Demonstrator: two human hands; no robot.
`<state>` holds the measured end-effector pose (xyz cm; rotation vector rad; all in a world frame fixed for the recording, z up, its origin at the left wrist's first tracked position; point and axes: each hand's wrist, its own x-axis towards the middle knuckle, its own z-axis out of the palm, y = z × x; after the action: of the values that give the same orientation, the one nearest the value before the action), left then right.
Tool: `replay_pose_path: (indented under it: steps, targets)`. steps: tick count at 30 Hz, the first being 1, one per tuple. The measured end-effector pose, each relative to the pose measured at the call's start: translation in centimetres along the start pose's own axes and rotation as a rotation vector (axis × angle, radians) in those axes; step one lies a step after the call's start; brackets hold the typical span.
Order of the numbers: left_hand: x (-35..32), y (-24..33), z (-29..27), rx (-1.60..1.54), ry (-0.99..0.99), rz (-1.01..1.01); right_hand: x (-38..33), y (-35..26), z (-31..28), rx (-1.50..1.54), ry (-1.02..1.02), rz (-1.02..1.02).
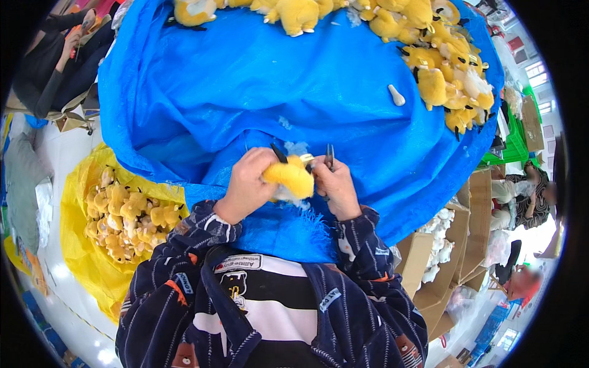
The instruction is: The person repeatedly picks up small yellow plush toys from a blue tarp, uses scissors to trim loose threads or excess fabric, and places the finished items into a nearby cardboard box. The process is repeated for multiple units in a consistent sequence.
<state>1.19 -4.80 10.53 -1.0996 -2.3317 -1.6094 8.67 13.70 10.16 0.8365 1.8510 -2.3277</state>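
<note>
My left hand [248,182] is closed around a small yellow plush toy [294,178] with black-tipped ears and a white underside. Loose white stuffing shows along its lower edge. My right hand [337,187] is closed on a slim metal tool [330,157] whose two pointed prongs stick up past the fingers. The thumb and fingertips of that hand also meet the toy's right side. Exactly what they pinch there is hidden. Both hands are held over the near side of a blue tarp [257,80].
Yellow plush toys [445,67] are heaped along the tarp's far and right edges. A white bulb-shaped piece [396,95] lies near them. At left, a yellow sack [80,196] holds more toys. Cardboard boxes [463,239] stand at right. Other people [49,61] sit farther off.
</note>
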Motion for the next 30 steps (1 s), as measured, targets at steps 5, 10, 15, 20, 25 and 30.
replay_pose_path:
  steps: [5, 10, 15, 20, 25, 30]
  targets:
    - [1.1, -0.5, -0.6, -0.085, 0.085, -0.202, -1.9, -1.7, 0.6, -0.281, 0.002, -0.349]
    - [1.2, -0.7, -0.6, -0.368, -0.074, -0.375, -0.3, 1.1, 2.5, -0.351, -0.067, -0.479]
    - [0.6, -1.1, -0.8, -0.315, -0.218, -0.419, 0.0, 2.2, 4.4, -0.339, 0.025, -0.55]
    - [-0.3, -2.7, 0.9, -0.052, -0.153, -0.356, -0.3, 3.0, 4.4, -0.397, 0.024, -0.531]
    - [0.0, -3.2, 1.3, -0.178, -0.243, -0.371, 0.0, 2.7, 3.6, -0.358, 0.106, -0.525]
    - [-0.6, -2.7, -0.7, -0.825, -0.42, -0.343, -0.6, -1.0, 2.6, 0.043, 0.031, -0.18]
